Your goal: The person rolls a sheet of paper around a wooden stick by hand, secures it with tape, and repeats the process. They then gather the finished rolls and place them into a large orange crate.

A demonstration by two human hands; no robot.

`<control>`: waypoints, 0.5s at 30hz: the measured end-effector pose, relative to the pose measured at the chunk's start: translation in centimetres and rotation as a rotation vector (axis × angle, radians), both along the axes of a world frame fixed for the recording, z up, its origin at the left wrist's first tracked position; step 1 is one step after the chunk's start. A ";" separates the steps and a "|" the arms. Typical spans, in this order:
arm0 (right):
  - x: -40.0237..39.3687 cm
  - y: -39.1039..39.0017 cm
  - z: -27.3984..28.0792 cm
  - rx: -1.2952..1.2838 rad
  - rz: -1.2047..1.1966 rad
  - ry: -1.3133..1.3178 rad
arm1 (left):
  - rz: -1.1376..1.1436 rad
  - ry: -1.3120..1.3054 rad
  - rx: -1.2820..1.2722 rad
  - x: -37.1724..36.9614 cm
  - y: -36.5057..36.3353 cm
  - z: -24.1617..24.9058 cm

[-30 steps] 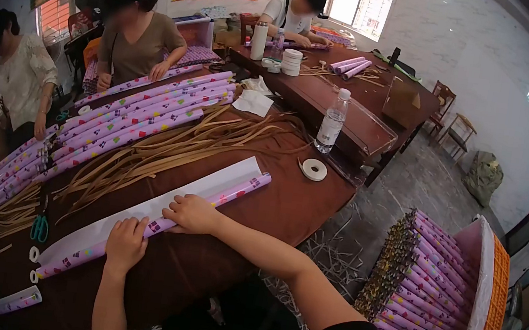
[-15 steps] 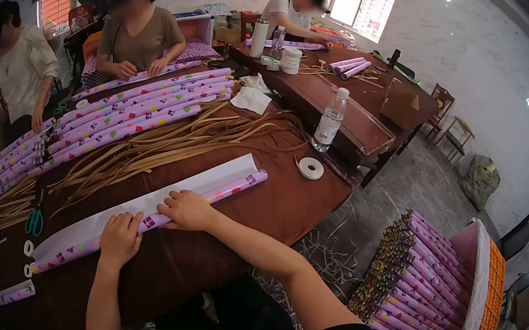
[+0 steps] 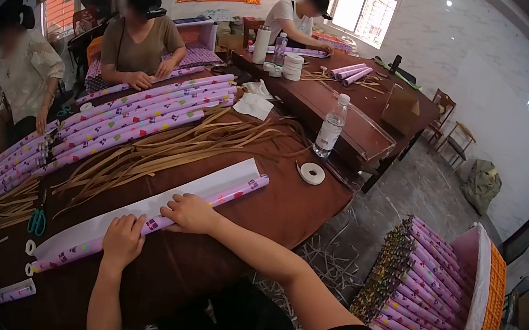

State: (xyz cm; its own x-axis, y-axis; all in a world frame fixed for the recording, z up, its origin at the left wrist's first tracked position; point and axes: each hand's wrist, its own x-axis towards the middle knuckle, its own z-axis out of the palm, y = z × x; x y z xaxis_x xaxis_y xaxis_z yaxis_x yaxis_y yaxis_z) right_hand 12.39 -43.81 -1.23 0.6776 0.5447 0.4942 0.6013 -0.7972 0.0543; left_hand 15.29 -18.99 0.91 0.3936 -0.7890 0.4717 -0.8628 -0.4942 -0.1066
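Note:
A purple patterned roll of wrapping paper (image 3: pixel 234 192) lies slantwise on the brown-covered table, with a strip of its white underside (image 3: pixel 85 229) showing along the far side. My left hand (image 3: pixel 123 240) lies over the roll left of its middle, fingers curled round it. Just to the right, my right hand (image 3: pixel 188 214) also curls over the roll, fingertips close to the white strip. Two small white tape rolls (image 3: pixel 32 248) sit by the paper's left end. Teal-handled scissors (image 3: pixel 37 222) lie beyond them, and a short purple roll (image 3: pixel 8 292) is at the near left.
Brown strips (image 3: pixel 146 149) and several finished purple rolls (image 3: pixel 145 107) lie across the table. A water bottle (image 3: pixel 331 126) and a tape roll (image 3: pixel 312 173) stand at the right. An orange crate (image 3: pixel 482 327) of rolls is on the floor. Three other people work around the tables.
The white strip looks slightly narrower under my hands, which stay on the roll. The person in the brown top has brought their hands closer together. My view has shifted slightly.

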 end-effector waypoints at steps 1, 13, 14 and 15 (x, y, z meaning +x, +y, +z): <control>0.0 0.0 0.0 -0.002 0.001 -0.006 | -0.002 0.006 0.003 0.0 0.0 0.0; 0.0 -0.2 0.0 0.009 0.027 0.008 | 0.006 0.000 0.005 0.2 0.0 -0.2; -0.1 -0.3 0.0 -0.002 0.001 0.016 | 0.036 -0.001 0.009 0.2 0.1 -0.2; 0.0 -0.1 0.1 -0.013 -0.006 0.024 | 0.016 0.007 0.006 0.2 0.0 -0.1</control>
State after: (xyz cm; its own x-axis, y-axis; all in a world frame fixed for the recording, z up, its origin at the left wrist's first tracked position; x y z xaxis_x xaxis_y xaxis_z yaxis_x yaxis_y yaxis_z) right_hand 12.41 -43.89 -1.14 0.6920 0.5469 0.4712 0.5980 -0.7999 0.0502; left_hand 15.47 -18.98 0.78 0.4093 -0.7857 0.4638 -0.8557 -0.5070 -0.1038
